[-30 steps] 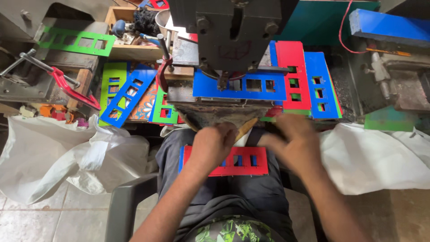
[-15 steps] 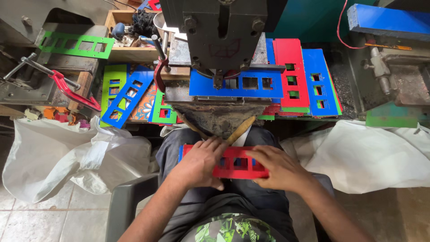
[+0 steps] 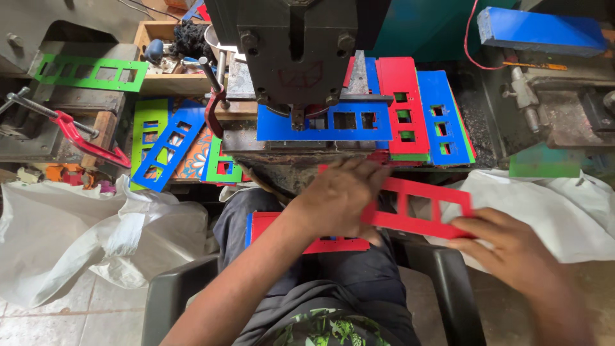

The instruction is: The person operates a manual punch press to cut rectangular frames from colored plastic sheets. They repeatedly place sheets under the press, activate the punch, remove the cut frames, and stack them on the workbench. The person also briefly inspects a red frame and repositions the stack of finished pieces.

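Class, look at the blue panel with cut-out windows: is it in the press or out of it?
In. The blue panel lies flat on the machine bed, directly under the dark press head, whose lower edge overlaps the panel's top left.

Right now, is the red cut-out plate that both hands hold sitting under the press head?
No, the red plate is held by both hands in front of the press; a blue plate lies under it.

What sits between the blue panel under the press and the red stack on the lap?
In the head view, the left hand and the red cut-out panel it holds lie between the blue panel and the lap stack.
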`<state>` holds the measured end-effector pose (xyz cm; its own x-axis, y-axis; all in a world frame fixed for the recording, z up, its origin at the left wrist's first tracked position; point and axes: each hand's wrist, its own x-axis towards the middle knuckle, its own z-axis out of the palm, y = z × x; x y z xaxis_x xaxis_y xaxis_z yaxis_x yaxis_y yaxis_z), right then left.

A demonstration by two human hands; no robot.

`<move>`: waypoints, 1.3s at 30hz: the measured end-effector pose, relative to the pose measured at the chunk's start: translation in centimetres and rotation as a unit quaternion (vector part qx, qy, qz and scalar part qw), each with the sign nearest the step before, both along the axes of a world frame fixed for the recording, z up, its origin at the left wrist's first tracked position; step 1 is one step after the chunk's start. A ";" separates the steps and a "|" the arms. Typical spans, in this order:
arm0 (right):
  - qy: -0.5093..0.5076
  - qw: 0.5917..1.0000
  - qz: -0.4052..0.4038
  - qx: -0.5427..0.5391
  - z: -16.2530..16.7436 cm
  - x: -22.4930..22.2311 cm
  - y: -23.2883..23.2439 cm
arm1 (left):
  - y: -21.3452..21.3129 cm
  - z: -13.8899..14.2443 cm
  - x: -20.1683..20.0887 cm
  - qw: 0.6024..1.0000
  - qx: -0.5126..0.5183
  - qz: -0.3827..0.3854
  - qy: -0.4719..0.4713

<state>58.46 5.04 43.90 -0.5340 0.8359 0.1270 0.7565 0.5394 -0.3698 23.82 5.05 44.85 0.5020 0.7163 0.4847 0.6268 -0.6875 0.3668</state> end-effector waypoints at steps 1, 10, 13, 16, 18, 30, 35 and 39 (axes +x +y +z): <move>0.011 0.999 -0.022 -0.023 -0.1 2.0 0.4 | 0.8 0.1 0.0 0.998 0.035 -0.017 -0.041; 0.165 0.974 -0.152 0.041 -3.3 11.7 5.5 | 6.4 -4.0 -0.2 0.966 0.108 0.234 0.017; 0.156 0.977 -0.132 0.066 -3.4 8.5 6.8 | 7.7 -5.5 0.2 0.961 0.037 0.247 0.114; 0.160 0.979 -0.106 0.064 -2.7 4.2 8.6 | 8.5 -6.3 0.3 0.952 0.057 0.262 0.151; 0.155 0.982 -0.085 0.060 -1.8 2.2 9.5 | 8.6 -6.6 0.1 0.951 0.066 0.258 0.159; 0.115 0.991 -0.044 0.045 -0.4 -2.5 11.4 | 8.4 -6.3 -2.2 0.971 0.057 0.205 0.109; 0.118 0.991 -0.038 0.042 -0.6 -2.7 11.7 | 8.6 -6.6 -2.9 0.975 0.039 0.192 0.105; 0.104 0.993 -0.051 0.020 -0.5 -2.9 11.9 | 6.9 -6.3 -2.0 0.977 0.083 0.157 0.117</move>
